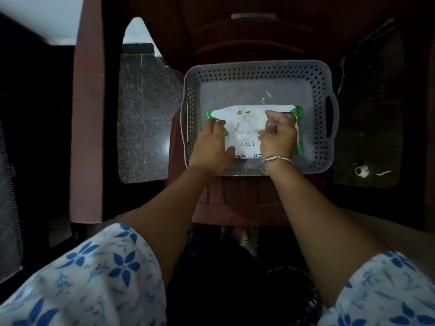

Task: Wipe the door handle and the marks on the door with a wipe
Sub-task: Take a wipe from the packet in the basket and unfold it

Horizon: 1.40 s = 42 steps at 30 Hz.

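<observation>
A white pack of wipes (pixel 244 118) with green ends lies flat inside a grey perforated basket (pixel 259 69). My left hand (pixel 211 144) presses down on the pack's left side, fingers over its green edge. My right hand (pixel 280 135), with a silver bangle at the wrist, is curled over the middle right of the pack, its fingertips pinched at the flap or a wipe there; what it pinches is hidden. No door or door handle is in view.
The basket sits on a dark red plastic chair (pixel 235 205) with an armrest (pixel 87 114) at the left. Speckled stone floor (pixel 143 118) shows beside it. A small white object (pixel 361 171) lies on the dark floor at the right. The scene is dim.
</observation>
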Each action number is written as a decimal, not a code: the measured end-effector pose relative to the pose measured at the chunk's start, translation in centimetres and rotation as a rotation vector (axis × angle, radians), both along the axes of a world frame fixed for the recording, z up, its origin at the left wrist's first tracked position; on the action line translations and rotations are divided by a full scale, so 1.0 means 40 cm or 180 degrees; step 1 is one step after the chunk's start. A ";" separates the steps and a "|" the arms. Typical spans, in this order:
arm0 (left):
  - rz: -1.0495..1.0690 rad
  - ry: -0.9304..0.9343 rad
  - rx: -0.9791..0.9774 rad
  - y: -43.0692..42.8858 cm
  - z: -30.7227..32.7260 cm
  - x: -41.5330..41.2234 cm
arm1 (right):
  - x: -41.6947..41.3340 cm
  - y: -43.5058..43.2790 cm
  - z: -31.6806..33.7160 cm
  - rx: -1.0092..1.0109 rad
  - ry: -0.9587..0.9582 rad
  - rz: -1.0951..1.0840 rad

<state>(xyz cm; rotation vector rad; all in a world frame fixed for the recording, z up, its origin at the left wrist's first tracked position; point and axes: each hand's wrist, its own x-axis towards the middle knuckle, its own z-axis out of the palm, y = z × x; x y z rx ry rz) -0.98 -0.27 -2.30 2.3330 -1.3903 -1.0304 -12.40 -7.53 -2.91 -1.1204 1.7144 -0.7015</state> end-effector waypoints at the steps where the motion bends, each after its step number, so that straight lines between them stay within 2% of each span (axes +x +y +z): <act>1: 0.0052 0.0132 -0.0100 -0.004 0.016 -0.007 | -0.005 0.000 0.015 0.0020 -0.0103 -0.0167; 3: 0.0142 0.0469 -0.0122 -0.015 0.045 -0.021 | -0.012 -0.003 0.047 0.0158 -0.0293 -0.0409; 6: 0.0067 0.0853 0.0069 -0.026 0.076 -0.039 | -0.026 -0.004 0.077 0.0825 -0.0656 -0.0579; 9: -0.0111 0.0898 0.0096 -0.025 0.082 -0.057 | -0.041 0.004 0.080 0.1420 -0.0848 -0.0427; 18: 0.0174 0.1080 0.0012 0.004 0.046 -0.069 | -0.017 -0.004 0.071 0.2148 -0.1544 -0.0112; 27: 0.0551 0.1169 0.0213 0.010 0.088 -0.045 | -0.021 0.009 0.106 0.2121 -0.2072 -0.0812; 30: 0.0597 0.1259 0.0115 -0.002 0.126 -0.041 | -0.029 0.027 0.151 0.1997 -0.2249 -0.0727; 32: 0.0563 0.1347 0.0017 -0.012 0.156 -0.042 | -0.034 0.043 0.185 0.1779 -0.2258 -0.0403; 37: 0.0431 0.1377 -0.0262 -0.032 0.240 -0.058 | -0.066 0.071 0.276 0.1434 -0.1639 0.0094; 39: 0.0402 0.1460 -0.0408 -0.033 0.286 -0.074 | -0.089 0.077 0.320 0.1174 -0.1390 0.0072; 42: 0.0466 0.1963 -0.0362 -0.027 0.371 -0.107 | -0.133 0.081 0.402 0.0702 -0.1183 -0.0196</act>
